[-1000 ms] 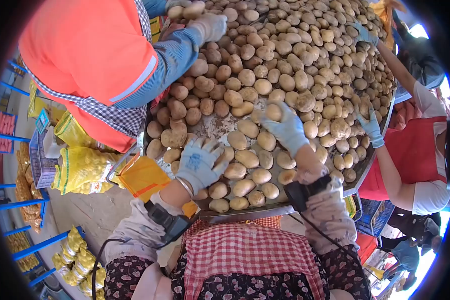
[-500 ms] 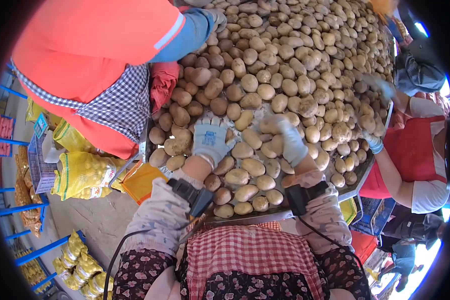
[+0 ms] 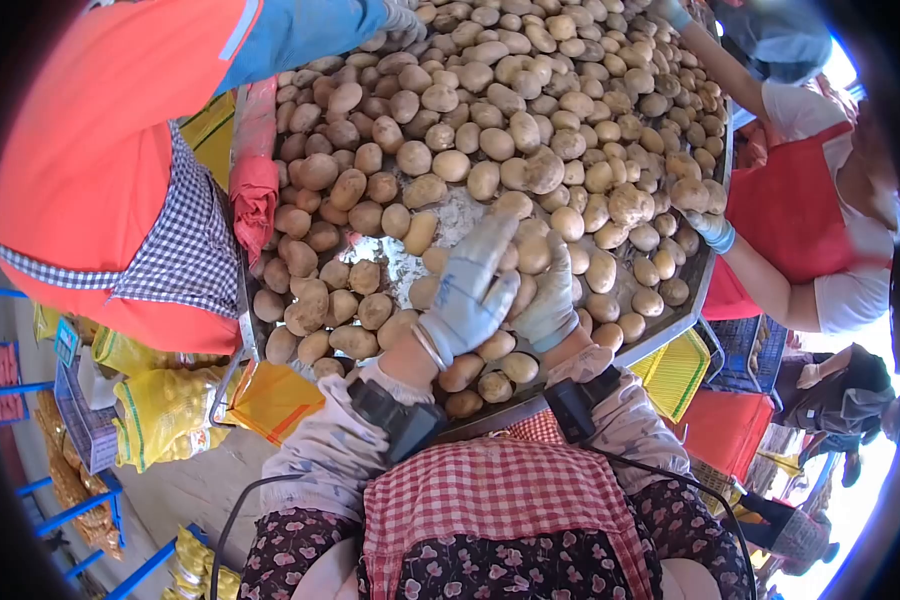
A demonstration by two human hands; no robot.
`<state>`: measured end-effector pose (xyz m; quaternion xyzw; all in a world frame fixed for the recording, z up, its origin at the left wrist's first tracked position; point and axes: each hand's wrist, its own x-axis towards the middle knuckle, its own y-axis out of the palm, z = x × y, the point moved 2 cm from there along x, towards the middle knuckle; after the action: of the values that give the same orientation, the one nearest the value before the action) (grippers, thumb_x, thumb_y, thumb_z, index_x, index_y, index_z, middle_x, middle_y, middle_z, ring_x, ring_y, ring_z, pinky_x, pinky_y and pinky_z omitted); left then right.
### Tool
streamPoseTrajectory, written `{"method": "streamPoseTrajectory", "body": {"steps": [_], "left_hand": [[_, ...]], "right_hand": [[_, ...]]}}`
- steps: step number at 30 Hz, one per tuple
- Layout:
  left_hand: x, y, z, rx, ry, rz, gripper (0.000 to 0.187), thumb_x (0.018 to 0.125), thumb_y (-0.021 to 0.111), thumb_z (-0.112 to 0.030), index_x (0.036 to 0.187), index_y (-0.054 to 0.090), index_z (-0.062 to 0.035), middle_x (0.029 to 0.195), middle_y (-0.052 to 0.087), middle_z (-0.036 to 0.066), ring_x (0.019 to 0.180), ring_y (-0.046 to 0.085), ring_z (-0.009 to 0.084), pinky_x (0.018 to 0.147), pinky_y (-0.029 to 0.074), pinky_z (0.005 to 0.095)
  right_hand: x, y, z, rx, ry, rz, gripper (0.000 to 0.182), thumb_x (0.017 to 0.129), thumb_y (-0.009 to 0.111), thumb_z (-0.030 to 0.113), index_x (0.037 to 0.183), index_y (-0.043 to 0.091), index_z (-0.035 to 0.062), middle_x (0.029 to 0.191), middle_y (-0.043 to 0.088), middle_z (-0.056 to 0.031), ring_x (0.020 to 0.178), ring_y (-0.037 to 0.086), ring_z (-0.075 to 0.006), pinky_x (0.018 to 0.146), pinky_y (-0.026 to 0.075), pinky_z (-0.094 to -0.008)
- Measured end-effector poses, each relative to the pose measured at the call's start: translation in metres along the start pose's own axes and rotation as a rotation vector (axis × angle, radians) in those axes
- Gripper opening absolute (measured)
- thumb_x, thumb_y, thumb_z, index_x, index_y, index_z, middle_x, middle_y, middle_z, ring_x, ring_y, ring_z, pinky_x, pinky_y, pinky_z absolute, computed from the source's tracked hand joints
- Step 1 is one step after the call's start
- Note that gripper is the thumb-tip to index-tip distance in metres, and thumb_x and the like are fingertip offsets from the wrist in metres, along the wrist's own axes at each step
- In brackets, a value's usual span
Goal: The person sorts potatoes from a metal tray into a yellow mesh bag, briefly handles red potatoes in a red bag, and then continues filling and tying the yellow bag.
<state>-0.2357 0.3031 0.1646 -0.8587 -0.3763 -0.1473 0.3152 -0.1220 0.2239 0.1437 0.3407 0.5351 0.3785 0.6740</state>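
Potatoes [image 3: 450,165] cover a metal-rimmed sorting table [image 3: 670,335] in front of me. My left hand [image 3: 467,300], in a pale work glove, reaches over the near potatoes with fingers stretched out and thumb apart. Close beside it, my right hand [image 3: 548,308], also gloved, has its fingers curled against a potato [image 3: 533,254]. Another potato [image 3: 522,296] lies between the two hands, partly hidden by them. The wet table surface [image 3: 385,265] shows through left of my left hand.
At the left stands a co-worker in an orange top [image 3: 90,190]; across at the right, one in a red apron [image 3: 790,215] has a gloved hand among the potatoes. Yellow mesh sacks [image 3: 165,415], an orange crate [image 3: 275,400], a yellow crate [image 3: 670,375] and a blue crate [image 3: 745,355] surround the table.
The view has shifted. My left hand has moved right, close to my right hand, and several near potatoes are gone from between them. More bare table shows at the left.
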Motion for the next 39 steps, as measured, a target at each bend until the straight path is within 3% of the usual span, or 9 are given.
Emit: {"method": "streamPoseTrajectory", "body": {"steps": [3,5,6,13,15,17,23,31,39], "left_hand": [[-0.015,0.000,0.004,-0.149,-0.223,-0.141,0.051,0.094,0.048,-0.017,0.141,0.037,-0.0017,0.141,0.042,0.018,0.128,0.042,0.0302,0.109,0.031,0.0381],[-0.015,-0.037,0.020,0.533,-0.084,-0.239,0.054,0.090,0.054,-0.025,0.138,0.042,-0.0032,0.142,0.039,0.020,0.126,0.042,0.0363,0.107,0.031,0.0462],[-0.025,-0.044,0.029,0.979,-0.207,-0.145,0.054,0.088,0.054,-0.031,0.136,0.046,-0.0062,0.140,0.041,0.021,0.127,0.039,0.0409,0.109,0.025,0.0530],[-0.080,-0.056,0.007,0.848,-0.037,0.508,0.042,0.085,0.057,-0.037,0.112,0.061,-0.0050,0.119,0.056,0.019,0.116,0.046,0.0386,0.103,0.028,0.0541],[-0.047,-0.057,-0.005,0.605,-0.735,0.734,0.036,0.086,0.058,-0.032,0.108,0.061,-0.0044,0.107,0.061,0.019,0.103,0.054,0.0397,0.092,0.041,0.0483],[-0.021,-0.044,0.003,0.682,-0.075,0.120,0.037,0.089,0.057,-0.031,0.115,0.059,-0.0043,0.115,0.059,0.021,0.105,0.053,0.0390,0.090,0.041,0.0478],[-0.043,0.027,-0.003,0.784,-0.181,0.500,0.083,0.085,0.057,-0.046,0.144,0.028,0.0039,0.145,0.036,0.022,0.139,0.025,0.0401,0.114,0.020,0.0506],[-0.043,0.025,0.028,0.906,-0.044,0.249,0.069,0.095,0.039,-0.049,0.147,0.027,-0.0048,0.150,0.027,0.021,0.138,0.026,0.0397,0.114,0.019,0.0526],[-0.038,0.064,0.024,0.900,0.043,0.432,0.058,0.098,0.036,-0.043,0.139,0.043,-0.0028,0.150,0.028,0.021,0.136,0.031,0.0410,0.109,0.029,0.0519]], "right_hand": [[-0.009,-0.011,0.008,0.007,-0.065,0.126,0.068,0.087,0.051,0.059,0.132,0.046,0.0082,0.130,0.053,-0.0129,0.117,0.052,-0.0307,0.101,0.042,-0.0458],[-0.022,-0.008,0.010,0.015,-0.097,0.135,0.066,0.087,0.050,0.060,0.130,0.048,0.0100,0.129,0.054,-0.0132,0.116,0.052,-0.0315,0.098,0.044,-0.0472],[-0.027,-0.009,0.011,0.020,-0.115,0.141,0.065,0.087,0.049,0.061,0.129,0.048,0.0109,0.129,0.054,-0.0134,0.115,0.052,-0.0319,0.096,0.045,-0.0479],[-0.042,-0.045,0.034,0.010,-0.176,-0.002,0.064,0.085,0.051,0.063,0.126,0.051,0.0140,0.120,0.058,-0.0104,0.103,0.060,-0.0274,0.079,0.054,-0.0437],[-0.059,-0.040,0.037,-0.037,-0.184,-0.021,0.067,0.087,0.051,0.062,0.132,0.047,0.0119,0.126,0.053,-0.0099,0.111,0.054,-0.0252,0.092,0.048,-0.0398],[-0.073,-0.044,0.045,0.011,-0.129,0.238,0.063,0.088,0.051,0.062,0.126,0.052,0.0117,0.120,0.057,-0.0093,0.105,0.058,-0.0247,0.084,0.051,-0.0398],[-0.132,-0.069,0.076,0.087,-0.225,0.055,0.065,0.085,0.051,0.064,0.110,0.059,0.0045,0.102,0.065,-0.0094,0.081,0.064,-0.0226,0.065,0.053,-0.0377],[-0.295,-0.170,0.118,0.139,-0.585,0.255,0.076,0.081,0.052,0.068,0.117,0.056,0.0008,0.094,0.058,-0.0042,0.080,0.055,-0.0149,0.067,0.047,-0.0287],[-0.427,-0.292,0.107,0.539,-0.926,-0.482,0.064,0.084,0.049,0.065,0.104,0.058,0.0048,0.104,0.065,-0.0144,0.093,0.065,-0.0268,0.058,0.053,-0.0381]]}}
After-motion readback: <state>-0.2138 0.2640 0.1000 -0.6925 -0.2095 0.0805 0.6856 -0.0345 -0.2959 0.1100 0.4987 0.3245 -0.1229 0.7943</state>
